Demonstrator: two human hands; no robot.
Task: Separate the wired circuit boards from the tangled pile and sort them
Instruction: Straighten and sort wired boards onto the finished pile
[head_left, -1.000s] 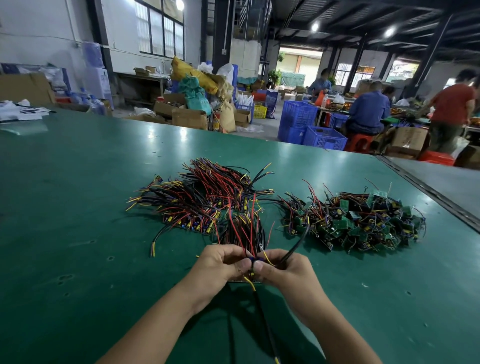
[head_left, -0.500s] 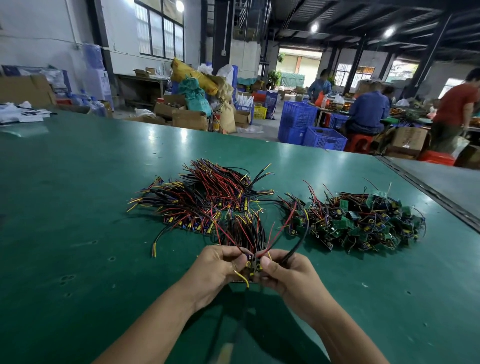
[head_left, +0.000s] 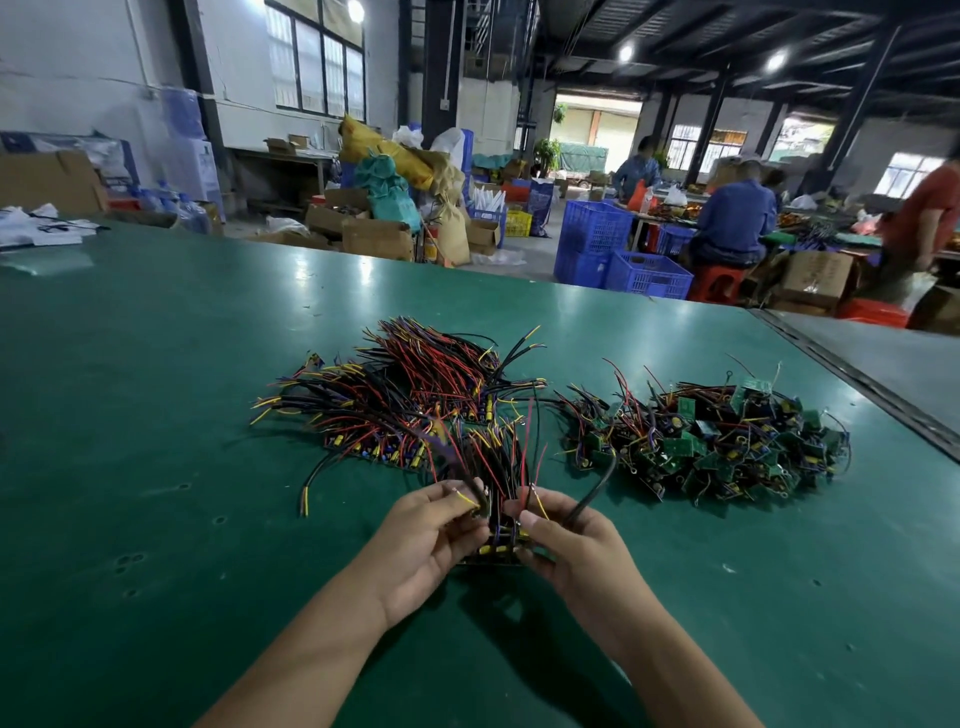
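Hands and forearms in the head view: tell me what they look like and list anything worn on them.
Both are bare. The left hand and the right hand wear no gloves, and no ring shows on the fingers in view. The left forearm and the right forearm carry no watch, band or sleeve down to the picture's bottom edge. No tape or markings show.

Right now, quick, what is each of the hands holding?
Left hand: closed, pinching the wired circuit board from its left side.
Right hand: closed, pinching the same board from its right side.
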